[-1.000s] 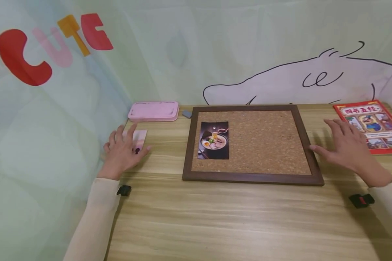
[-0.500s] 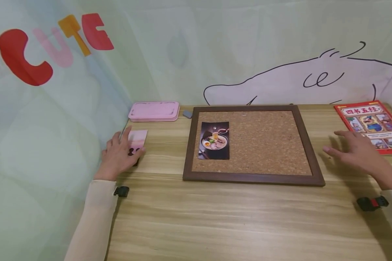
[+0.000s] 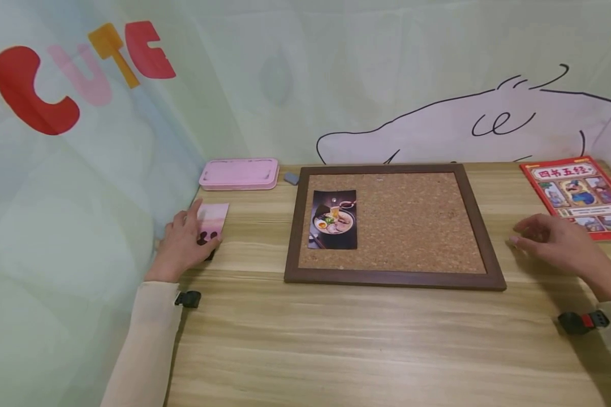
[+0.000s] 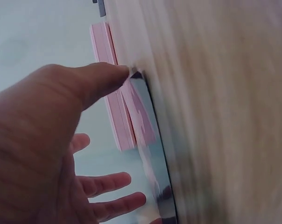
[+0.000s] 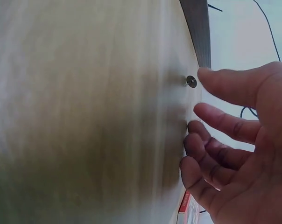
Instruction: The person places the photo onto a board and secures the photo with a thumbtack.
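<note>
My left hand hovers over a pink photo with dark silhouettes, lying at the table's left edge. In the left wrist view the thumb touches or nearly touches a corner of that photo, and the other fingers spread apart. Right of the cork board, my right hand is low over the table with loosely bent fingers. A thumbtack stands on the table just off its thumb and index fingertips, with a small gap showing. The hand hides the tack in the head view.
A brown-framed cork board lies mid-table with a ramen photo on its left part, a pin near that photo's top. Behind are a pink case and a small grey block. A red book lies back right.
My left hand has shifted slightly left and down, uncovering more of the pink photo. My right hand has moved away from the board's frame, down and right, and its fingers have drawn together.
</note>
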The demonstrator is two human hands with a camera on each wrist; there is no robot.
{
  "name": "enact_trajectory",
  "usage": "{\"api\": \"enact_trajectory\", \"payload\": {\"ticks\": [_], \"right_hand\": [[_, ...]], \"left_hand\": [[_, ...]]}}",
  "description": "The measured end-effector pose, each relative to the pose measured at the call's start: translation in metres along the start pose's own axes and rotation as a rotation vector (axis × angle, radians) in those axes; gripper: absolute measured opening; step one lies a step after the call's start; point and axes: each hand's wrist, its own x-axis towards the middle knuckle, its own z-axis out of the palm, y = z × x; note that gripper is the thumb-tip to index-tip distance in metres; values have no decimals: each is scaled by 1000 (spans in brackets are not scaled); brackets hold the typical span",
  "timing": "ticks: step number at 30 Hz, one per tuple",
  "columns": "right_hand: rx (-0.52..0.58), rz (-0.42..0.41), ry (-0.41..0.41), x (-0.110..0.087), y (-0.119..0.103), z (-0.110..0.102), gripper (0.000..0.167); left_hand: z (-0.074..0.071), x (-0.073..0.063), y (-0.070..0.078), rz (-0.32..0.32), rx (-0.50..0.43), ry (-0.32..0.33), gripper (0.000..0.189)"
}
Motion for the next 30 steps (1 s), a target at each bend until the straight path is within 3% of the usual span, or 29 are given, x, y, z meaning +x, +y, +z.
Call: {"api": "enact_trajectory", "payload": {"ticks": [11,21,24,30], "right_hand": [[19,-59,68,-1,2,3,10],[25,-63,70,0,3,3,9],[29,-50,72,2,3,3,11],[27,-14,71,4,2,2,19]], "left_hand": [[3,5,-7,-9,-37,44,111],[0,5,-11,-53,-70,20,111],[0,6,-15,-50,-108,54,101],[-3,5,-18,-41,-240,128,63]]}}
